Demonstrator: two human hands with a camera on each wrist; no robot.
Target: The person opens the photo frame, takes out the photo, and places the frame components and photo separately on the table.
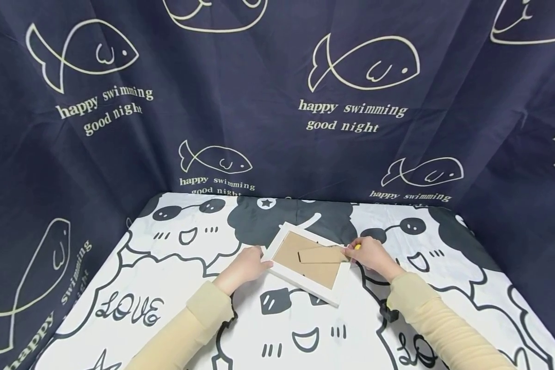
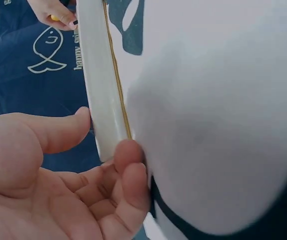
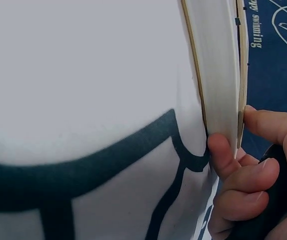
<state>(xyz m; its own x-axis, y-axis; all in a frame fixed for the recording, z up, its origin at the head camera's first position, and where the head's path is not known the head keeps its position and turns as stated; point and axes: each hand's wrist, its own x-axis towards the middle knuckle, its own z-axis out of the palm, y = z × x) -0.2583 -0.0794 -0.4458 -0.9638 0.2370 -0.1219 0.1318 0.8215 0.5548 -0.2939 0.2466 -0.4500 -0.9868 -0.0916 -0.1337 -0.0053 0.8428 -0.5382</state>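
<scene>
A white picture frame point(image 1: 300, 280) lies between both hands with its brown backing board point(image 1: 284, 253) facing up. On the board a tan easel stand point(image 1: 321, 256) runs toward the right edge. My left hand point(image 1: 247, 264) holds the frame's left corner, thumb on one face and fingertips under the other in the left wrist view. The right hand point(image 1: 372, 254) pinches the frame's right edge, its thumb on the stand's end. Tucked in the right palm is a black handle point(image 3: 256, 217); a yellow part point(image 1: 357, 246) shows by the thumb.
A white cloth point(image 1: 166, 277) with black cartoon prints covers the table. Behind and at the sides hangs a dark blue curtain point(image 1: 277, 103) with fish drawings and lettering, meeting the table's back edge.
</scene>
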